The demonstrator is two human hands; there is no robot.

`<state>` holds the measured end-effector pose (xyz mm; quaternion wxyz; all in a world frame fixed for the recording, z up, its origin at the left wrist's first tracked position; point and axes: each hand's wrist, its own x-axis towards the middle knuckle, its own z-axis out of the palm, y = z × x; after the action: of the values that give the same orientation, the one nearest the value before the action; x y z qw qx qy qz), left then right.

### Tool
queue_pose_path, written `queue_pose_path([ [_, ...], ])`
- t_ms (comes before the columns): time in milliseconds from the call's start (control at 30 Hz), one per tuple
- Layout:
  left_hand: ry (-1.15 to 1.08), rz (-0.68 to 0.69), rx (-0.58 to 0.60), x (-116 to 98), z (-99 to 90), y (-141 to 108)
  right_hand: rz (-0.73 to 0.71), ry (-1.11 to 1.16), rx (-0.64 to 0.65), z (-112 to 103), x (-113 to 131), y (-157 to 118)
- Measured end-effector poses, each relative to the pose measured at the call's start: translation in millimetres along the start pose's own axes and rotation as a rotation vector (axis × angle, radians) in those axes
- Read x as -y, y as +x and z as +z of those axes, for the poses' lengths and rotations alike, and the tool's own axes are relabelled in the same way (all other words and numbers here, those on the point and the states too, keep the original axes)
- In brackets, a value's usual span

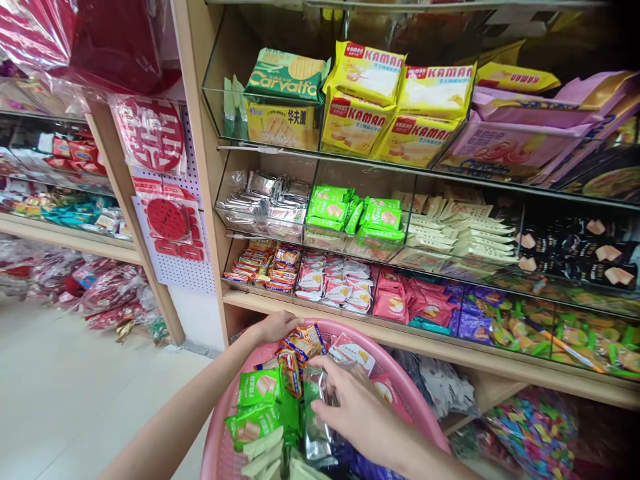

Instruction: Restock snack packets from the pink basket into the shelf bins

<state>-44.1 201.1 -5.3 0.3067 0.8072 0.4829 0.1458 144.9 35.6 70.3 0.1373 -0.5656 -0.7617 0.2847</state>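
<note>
Fingers of the right hand (353, 393) are curved over a silver-wrapped packet (318, 430), thumb and forefinger parted across it; whether it is gripped cannot be told. The packet is shiny, crinkled, narrow, set lengthwise inside the pink plastic basket (213, 427), beside green wafer packets (260, 387). Left hand (277, 327) is placed at the far rim, near orange-and-blue snack packets (305, 343); its fingertips can't be made out well, grip unclear. White-and-red packets (355, 350) are seen past the right hand; cream sachets (263, 453) are cut off by the lower edge. Purple packets (370, 467) are mostly hidden under the right forearm. Print on the silver wrapper can't be read.
</note>
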Motion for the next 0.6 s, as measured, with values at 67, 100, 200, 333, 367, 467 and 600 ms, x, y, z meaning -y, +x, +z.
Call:
queue_pose_path([
  [67,-0.003,0.005,0.003,0.8,0.4,0.6,0.01,0.007,0.02,0.6,-0.6,0.6],
  [100,-0.008,0.008,0.003,0.9,0.5,0.7,0.013,0.004,0.032,1.1,-1.3,1.1],
  [200,-0.014,0.003,0.004,-0.4,0.4,0.1,0.003,-0.046,0.066,3.1,-2.0,2.6],
  [333,-0.008,-0.011,0.011,-4.0,-1.3,-2.3,-0.029,-0.194,0.103,3.6,3.2,4.2],
  [367,-0.009,-0.01,0.013,-4.5,-1.8,-2.8,-0.034,-0.241,0.107,3.4,4.9,4.8],
  [467,-0.008,-0.005,0.013,-5.2,-2.5,-3.8,-0.049,-0.357,0.09,4.5,7.0,7.5],
  [600,-0.013,0.007,0.009,-5.8,-1.9,-4.7,-0.124,-0.443,-0.011,12.7,0.8,13.2],
])
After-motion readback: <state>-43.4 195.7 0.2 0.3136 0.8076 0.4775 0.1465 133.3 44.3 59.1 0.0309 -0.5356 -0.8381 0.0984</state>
